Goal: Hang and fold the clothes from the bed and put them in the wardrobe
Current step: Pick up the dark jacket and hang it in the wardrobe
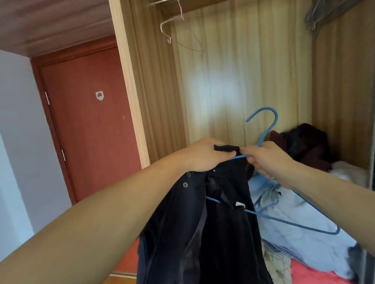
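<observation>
My left hand (205,155) pinches the dark shirt (203,223) at its collar. My right hand (267,160) grips the blue hanger (263,129), only half inside the shirt. More clothes (294,206) wait at four o'clock. The rail (162,2) at twelve o'clock holds a bare wire hanger (174,30).

One view only, head-worn and wide-angle, tilted forward and down along both forearms (very close in), facing straight into the open wardrobe (243,81), with a red door (89,121) off at the left edge.
</observation>
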A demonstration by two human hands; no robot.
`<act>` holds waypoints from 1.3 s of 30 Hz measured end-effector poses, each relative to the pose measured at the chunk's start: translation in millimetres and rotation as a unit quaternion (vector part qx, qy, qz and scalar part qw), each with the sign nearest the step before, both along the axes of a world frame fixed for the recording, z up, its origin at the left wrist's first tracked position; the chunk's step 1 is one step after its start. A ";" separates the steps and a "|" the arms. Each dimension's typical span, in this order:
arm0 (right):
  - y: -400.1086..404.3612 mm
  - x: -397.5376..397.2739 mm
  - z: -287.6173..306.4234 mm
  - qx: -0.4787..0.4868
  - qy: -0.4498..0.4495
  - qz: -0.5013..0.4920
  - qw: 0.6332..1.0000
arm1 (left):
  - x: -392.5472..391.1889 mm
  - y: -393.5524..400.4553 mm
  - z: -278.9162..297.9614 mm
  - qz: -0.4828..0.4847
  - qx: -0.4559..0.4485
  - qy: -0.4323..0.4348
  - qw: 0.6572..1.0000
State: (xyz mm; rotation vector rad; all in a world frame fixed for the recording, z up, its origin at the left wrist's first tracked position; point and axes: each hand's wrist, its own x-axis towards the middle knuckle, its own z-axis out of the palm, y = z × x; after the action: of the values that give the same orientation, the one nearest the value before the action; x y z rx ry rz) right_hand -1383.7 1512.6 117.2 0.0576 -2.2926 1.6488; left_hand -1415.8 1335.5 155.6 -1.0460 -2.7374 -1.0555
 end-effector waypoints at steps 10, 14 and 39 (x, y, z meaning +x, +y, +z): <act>16.0 5.9 -9.3 0.418 0.392 -0.200 0.795 | -15.3 11.5 -9.7 0.066 0.053 0.074 0.994; 12.8 12.4 -65.3 0.587 0.370 -0.032 0.719 | -18.6 8.3 2.5 0.110 0.070 0.111 0.985; 53.5 -43.1 -47.4 0.359 0.058 -0.124 0.923 | -9.3 -146.2 -33.6 0.101 -0.086 0.322 0.937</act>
State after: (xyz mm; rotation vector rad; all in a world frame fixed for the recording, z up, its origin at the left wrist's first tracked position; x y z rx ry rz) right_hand -1426.9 1566.1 69.8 0.0258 -2.5510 0.6073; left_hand -1425.1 1189.3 122.0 -0.8923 -2.3406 -0.3524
